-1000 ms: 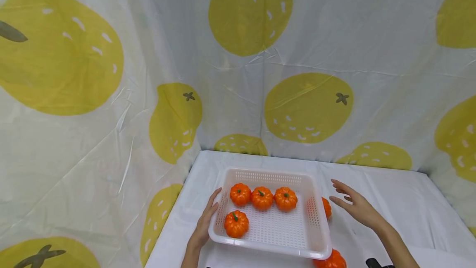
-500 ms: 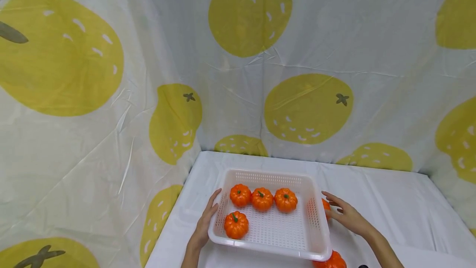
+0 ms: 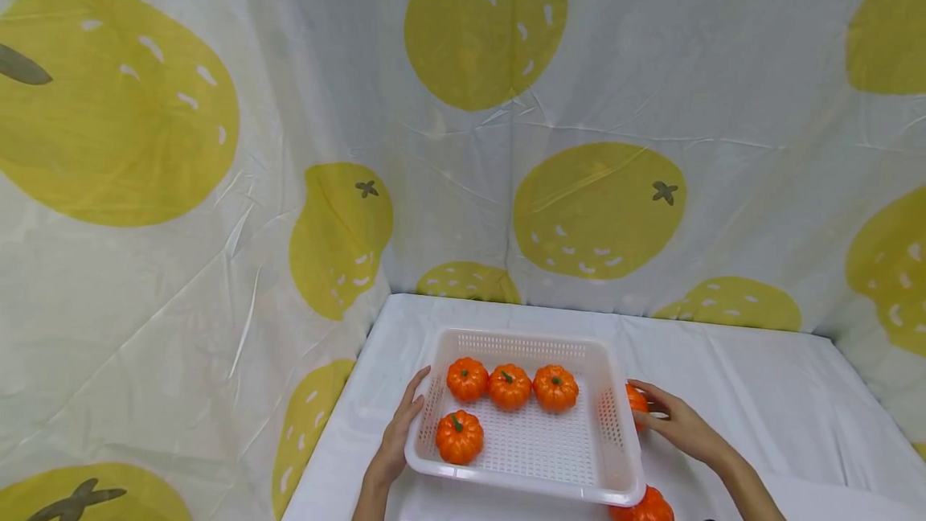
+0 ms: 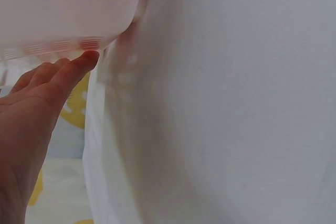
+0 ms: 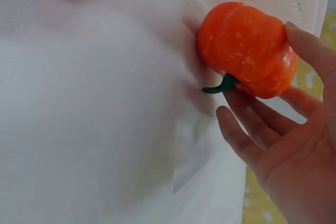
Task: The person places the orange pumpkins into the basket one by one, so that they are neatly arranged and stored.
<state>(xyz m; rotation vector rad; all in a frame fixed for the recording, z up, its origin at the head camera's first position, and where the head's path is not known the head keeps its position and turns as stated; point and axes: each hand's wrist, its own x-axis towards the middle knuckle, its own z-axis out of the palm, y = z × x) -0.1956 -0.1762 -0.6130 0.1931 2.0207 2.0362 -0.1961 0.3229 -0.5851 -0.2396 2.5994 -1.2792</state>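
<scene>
A white plastic basket [image 3: 535, 491] with perforated sides stands on the table with several small orange toy pumpkins in it. Three of them, one being this pumpkin [image 3: 510, 387], line its far side, and another pumpkin [image 3: 459, 436] is at the near left. My left hand [image 3: 396, 434] rests against the basket's left side, its fingers extended along the wall. Beyond the right wall, my right hand [image 3: 676, 423] holds an orange pumpkin [image 5: 247, 48] with a green stem. In the right wrist view its thumb is on one side and the fingers on the other.
One more pumpkin [image 3: 644, 506] lies by the basket's near right corner, partly hidden under its rim. White cloth [image 3: 752, 392] covers the table. A curtain [image 3: 448, 175] printed with yellow fruit hangs behind and at the left.
My right hand has moved left and down to the pumpkin outside the basket, and its fingers have closed round it. The left hand and the basket have stayed in place.
</scene>
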